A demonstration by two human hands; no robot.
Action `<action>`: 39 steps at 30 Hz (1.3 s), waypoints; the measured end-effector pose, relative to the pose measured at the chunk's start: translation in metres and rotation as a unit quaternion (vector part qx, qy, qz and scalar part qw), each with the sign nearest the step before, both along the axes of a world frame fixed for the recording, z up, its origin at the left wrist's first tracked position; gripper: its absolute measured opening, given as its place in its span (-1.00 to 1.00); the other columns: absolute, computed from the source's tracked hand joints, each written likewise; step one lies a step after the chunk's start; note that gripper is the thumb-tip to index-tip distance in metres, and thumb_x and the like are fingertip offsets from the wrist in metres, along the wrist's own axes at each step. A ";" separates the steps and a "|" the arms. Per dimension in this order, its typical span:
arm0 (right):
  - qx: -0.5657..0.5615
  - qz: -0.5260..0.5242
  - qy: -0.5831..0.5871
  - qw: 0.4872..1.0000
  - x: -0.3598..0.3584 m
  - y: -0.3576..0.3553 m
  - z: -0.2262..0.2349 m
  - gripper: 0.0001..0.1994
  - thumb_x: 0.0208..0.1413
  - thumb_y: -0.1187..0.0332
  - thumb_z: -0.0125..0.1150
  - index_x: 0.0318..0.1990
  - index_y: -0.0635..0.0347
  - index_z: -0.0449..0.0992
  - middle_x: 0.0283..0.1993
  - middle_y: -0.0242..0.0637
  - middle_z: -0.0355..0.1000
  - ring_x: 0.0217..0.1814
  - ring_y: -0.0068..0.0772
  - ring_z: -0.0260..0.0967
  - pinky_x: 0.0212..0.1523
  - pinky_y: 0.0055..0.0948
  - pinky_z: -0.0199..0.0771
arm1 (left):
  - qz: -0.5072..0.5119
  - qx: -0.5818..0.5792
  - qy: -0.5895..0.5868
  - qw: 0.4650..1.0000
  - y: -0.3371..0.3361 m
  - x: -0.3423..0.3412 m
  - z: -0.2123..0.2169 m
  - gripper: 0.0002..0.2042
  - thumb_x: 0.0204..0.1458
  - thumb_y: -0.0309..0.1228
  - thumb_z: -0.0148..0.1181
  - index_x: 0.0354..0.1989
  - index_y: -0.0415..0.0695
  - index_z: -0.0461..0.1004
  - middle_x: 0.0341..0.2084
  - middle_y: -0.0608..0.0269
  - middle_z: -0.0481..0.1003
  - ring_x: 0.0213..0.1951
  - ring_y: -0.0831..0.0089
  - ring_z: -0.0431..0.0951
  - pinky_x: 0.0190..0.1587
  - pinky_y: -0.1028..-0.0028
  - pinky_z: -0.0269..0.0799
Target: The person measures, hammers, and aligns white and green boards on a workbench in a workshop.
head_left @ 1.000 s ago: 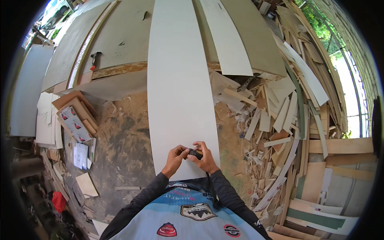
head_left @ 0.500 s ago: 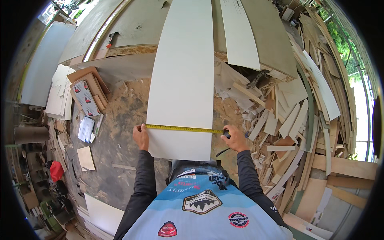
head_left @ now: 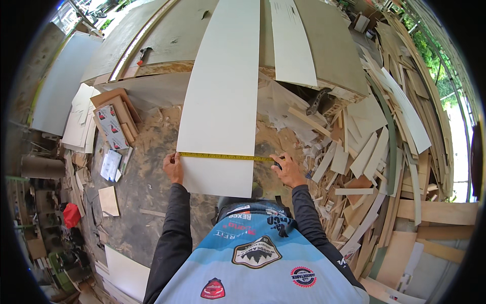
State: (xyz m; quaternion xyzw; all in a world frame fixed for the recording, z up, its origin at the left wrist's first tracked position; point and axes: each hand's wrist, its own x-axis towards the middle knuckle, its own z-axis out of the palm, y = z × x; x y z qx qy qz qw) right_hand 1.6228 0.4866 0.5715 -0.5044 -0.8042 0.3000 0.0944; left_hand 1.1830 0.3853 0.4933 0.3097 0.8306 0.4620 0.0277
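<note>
A long white board (head_left: 218, 111) reaches from the workbench toward my waist, its near end overhanging the floor. Across its width lies a yellow tape measure (head_left: 217, 156), pulled out nearly straight. My left hand (head_left: 173, 168) pinches the tape's end at the board's left edge. Just past the right edge, my right hand (head_left: 289, 171) is closed round the dark tape case, which my fingers mostly hide. On the bench to the right rests a narrower white board (head_left: 293, 45) with dark marks at its far end.
The workbench (head_left: 334, 50) spans the far side, with a hammer (head_left: 144, 55) on its left part. Wood offcuts (head_left: 372, 152) are heaped at the right. Leaning cardboard pieces (head_left: 119, 114) and a thin wooden square (head_left: 108, 201) are on the left. Sawdust covers the floor.
The board and both hands sit slightly further left and higher in view, as does the bench. The tape stays stretched across the board, held at both ends.
</note>
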 end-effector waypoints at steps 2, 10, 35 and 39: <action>-0.005 -0.004 -0.014 1.000 -0.006 -0.001 0.006 -0.61 0.14 0.18 0.21 0.15 -0.16 0.46 0.00 -0.14 0.32 0.06 0.04 0.31 0.05 -0.04 0.39 | 0.005 -0.006 0.011 1.000 -0.003 -0.001 0.002 -0.79 0.08 -0.29 0.28 -0.33 -0.21 0.59 -0.52 0.28 0.48 -0.48 0.51 0.41 -0.37 0.45 0.36; -0.020 0.004 -0.030 0.999 -0.003 -0.003 0.010 -0.62 0.12 0.17 0.23 0.12 -0.17 0.48 -0.04 -0.14 0.33 0.04 0.05 0.31 0.06 -0.04 0.39 | 0.008 -0.041 -0.041 0.998 -0.002 -0.006 -0.002 -0.78 0.09 -0.25 0.27 -0.30 -0.18 0.60 -0.45 0.22 0.48 -0.43 0.41 0.45 -0.29 0.40 0.40; -0.082 -0.199 0.243 0.946 -0.023 -0.073 -0.018 -0.60 0.20 0.20 0.16 0.06 0.31 0.45 -0.08 -0.19 0.44 -0.01 -0.26 0.38 0.04 -0.32 0.33 | -0.040 0.180 -0.440 0.879 -0.129 0.031 0.007 -0.68 0.13 -0.37 0.28 0.01 -0.29 0.55 -0.23 0.12 0.61 -0.26 0.44 0.61 -0.26 0.43 0.58; -0.164 -0.286 0.332 0.884 -0.061 -0.081 -0.004 -0.60 0.26 0.20 0.09 0.12 0.27 0.39 -0.19 -0.33 0.40 -0.29 -0.56 0.37 -0.38 -0.55 0.38 | -0.055 0.096 -0.371 0.922 -0.128 0.027 0.008 -0.71 0.10 -0.41 0.31 -0.05 -0.33 0.57 -0.33 0.16 0.63 -0.36 0.53 0.59 -0.29 0.52 0.53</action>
